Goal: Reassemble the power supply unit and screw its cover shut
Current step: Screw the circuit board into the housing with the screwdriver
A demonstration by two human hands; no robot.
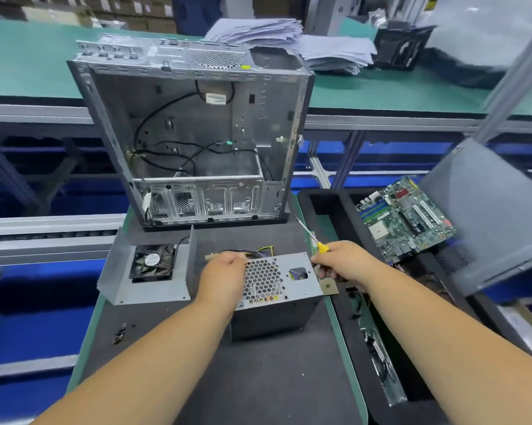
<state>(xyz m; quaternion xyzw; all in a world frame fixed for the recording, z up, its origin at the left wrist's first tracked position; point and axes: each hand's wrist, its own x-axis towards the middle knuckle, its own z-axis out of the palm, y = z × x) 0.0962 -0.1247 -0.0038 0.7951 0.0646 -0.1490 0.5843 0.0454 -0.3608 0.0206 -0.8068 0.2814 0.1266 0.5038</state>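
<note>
The power supply unit (277, 302) stands on the dark mat, its honeycomb vent face tilted up and coloured wires trailing from its far side. My left hand (224, 276) grips its left edge. My right hand (344, 262) holds a yellow-handled screwdriver (315, 240), shaft pointing up and away, and its fingers touch the unit's right edge. The grey cover (154, 289) lies to the left, inside up, with a black fan (152, 262) mounted in it. A few loose screws (120, 332) sit on the mat at the front left.
An open, gutted computer case (197, 142) stands upright behind the unit. A motherboard (405, 219) lies in a black foam tray (326, 204) on the right, beside a grey side panel (488, 216). Paper stacks (289, 41) rest on the far green bench.
</note>
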